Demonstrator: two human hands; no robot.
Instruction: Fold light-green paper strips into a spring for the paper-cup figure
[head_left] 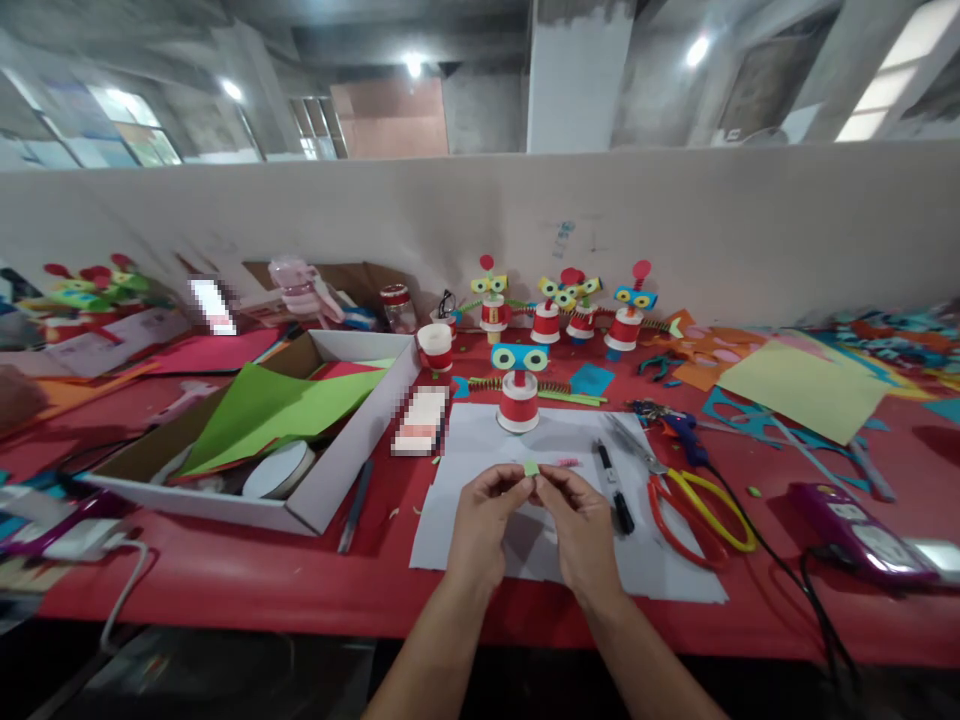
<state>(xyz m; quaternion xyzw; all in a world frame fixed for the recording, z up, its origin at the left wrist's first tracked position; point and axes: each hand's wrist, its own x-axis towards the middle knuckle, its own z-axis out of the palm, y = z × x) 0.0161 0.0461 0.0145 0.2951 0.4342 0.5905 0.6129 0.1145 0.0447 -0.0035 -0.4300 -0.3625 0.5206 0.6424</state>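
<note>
Between the fingertips of both hands is a small piece of light green paper (531, 468), pinched above the white paper sheets (465, 500). My left hand (487, 515) closes on its left side, and my right hand (577, 515) on its right. Just beyond stands a paper-cup robot figure (518, 405) with a red band, a blue eye strip and coiled spring arms. A black marker (615, 488) and scissors (697, 510) with red and yellow handles lie right of my right hand. A small pink coiled strip (568, 462) rests behind the fingers.
On the left, a white box (330, 490) holds green paper and a tape roll; a phone (421, 420) and a pen (355, 507) lie beside it. Several finished figures (546, 323) stand by the partition. Right are a glue gun (682, 432), paper scraps (806, 385) and a purple device (862, 532) with cables.
</note>
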